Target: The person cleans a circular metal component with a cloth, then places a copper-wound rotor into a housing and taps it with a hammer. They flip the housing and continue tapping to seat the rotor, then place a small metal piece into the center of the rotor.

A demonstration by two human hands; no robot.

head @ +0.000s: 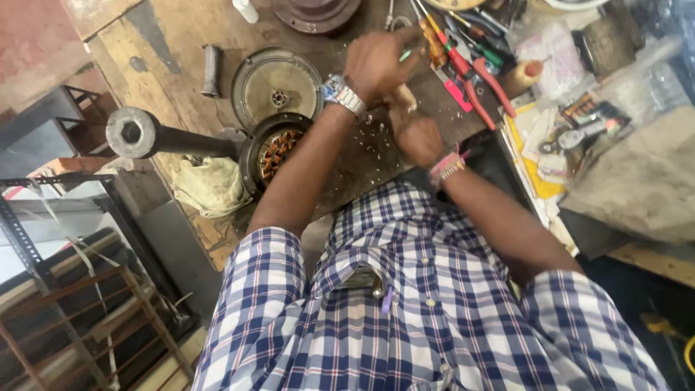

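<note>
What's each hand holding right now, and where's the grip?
The left hand pinches a thin green-handled tool at its handle. The right hand is closed around a pale wooden piece at its lower end.

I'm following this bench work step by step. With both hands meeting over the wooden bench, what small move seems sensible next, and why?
Probably keep the right hand steady on the small pale piece while the left hand brings its thin green-tipped tool down to it. The hands are almost touching, and pale chips are scattered on the bench below them.
</note>
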